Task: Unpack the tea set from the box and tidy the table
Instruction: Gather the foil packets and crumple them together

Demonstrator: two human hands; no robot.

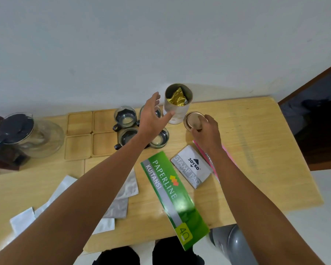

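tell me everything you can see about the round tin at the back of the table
The tin is a tall cylinder with a pale, metallic-looking wall. It stands upright and open near the wall, right of the glass cups. A crumpled gold foil packet sits inside. Its round lid is off, beside it under the right hand. The left hand reaches toward it, fingers spread; whether it touches is unclear.

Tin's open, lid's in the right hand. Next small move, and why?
Probably close the left hand round the open tin to steady it, so the right hand can bring the lid over. The left fingers are spread just beside the tin, not yet gripping; gold foil shows inside the open mouth; the right hand grips the lid low beside the tin.
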